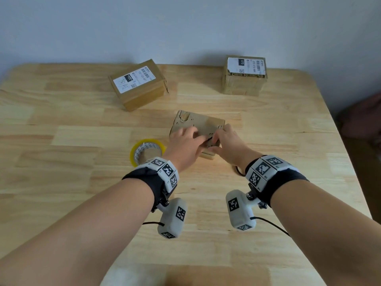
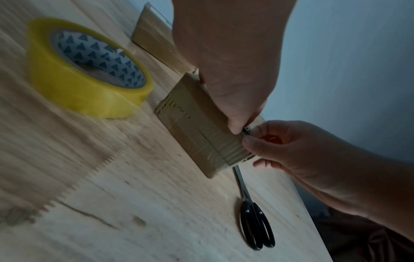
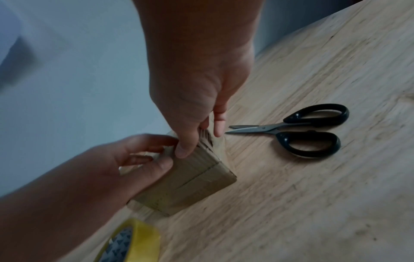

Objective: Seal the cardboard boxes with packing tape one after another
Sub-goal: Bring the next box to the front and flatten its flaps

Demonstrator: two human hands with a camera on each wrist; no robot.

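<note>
A small worn cardboard box (image 1: 198, 123) lies at the table's middle, with brown tape on its near face (image 2: 197, 138). My left hand (image 1: 199, 140) lies over its top, thumb on the near face, pinching the near top edge. My right hand (image 1: 216, 141) grips the same edge at the box's right corner, thumb (image 3: 184, 148) on the near face. The two hands almost touch. A yellow packing tape roll (image 1: 147, 152) lies flat just left of the box, by my left wrist. Two labelled cardboard boxes stand at the back, one at left (image 1: 138, 85) and one at right (image 1: 244, 76).
Black-handled scissors (image 3: 302, 131) lie on the wooden table (image 1: 82, 193) right of the small box, blades slightly apart and pointing at it; my right wrist hides most of them in the head view. The table's right edge (image 1: 340, 141) drops to a dark floor.
</note>
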